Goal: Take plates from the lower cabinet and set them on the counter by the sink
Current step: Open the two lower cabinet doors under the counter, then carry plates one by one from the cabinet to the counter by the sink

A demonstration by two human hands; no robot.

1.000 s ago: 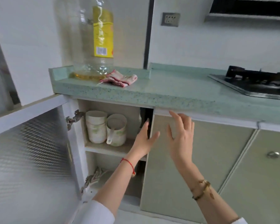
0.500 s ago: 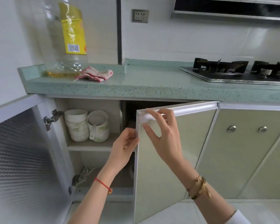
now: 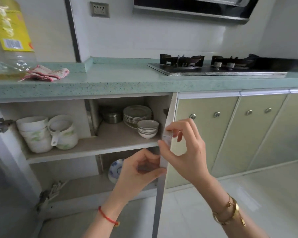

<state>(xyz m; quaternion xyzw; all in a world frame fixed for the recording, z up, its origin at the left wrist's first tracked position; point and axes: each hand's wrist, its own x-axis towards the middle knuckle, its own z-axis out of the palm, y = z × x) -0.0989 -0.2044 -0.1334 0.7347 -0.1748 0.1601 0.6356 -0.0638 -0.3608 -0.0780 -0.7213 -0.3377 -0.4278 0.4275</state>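
Stack of plates [image 3: 137, 114] on the upper shelf [image 3: 96, 146] of the lower cabinet, at the shelf's right rear. Directly in front of the stack, touching or nearly so: nested small bowls [image 3: 147, 128]. Left of the stack: steel lidded tin [image 3: 111, 115]. Far left of the stack, beyond a vertical divider: white bowls [image 3: 35, 133] and a ladle in a cup [image 3: 63, 133]. Below the stack, on the lower shelf: blue-patterned dish [image 3: 115, 170], partly hidden.

Cabinet door [image 3: 163, 152] to the right of the stack, swung out edge-on. Right hand [image 3: 182, 148] pinched on the door's leading edge, thumb and fingertips closed over it. Left hand [image 3: 141, 170] curled on the same edge lower down, loosely closed, nothing else held.

Likely hazards: small bowls knocked off the shelf lip if the stack is drawn straight forward; plates clipped on the counter [image 3: 110, 83] underside, given scant headroom above the stack.

Open room: bare shelf between tin and shelf lip, left-front of the stack; bare counter surface above the stack, between cloth [image 3: 46, 74] and hob [image 3: 218, 67]. No sink in view.
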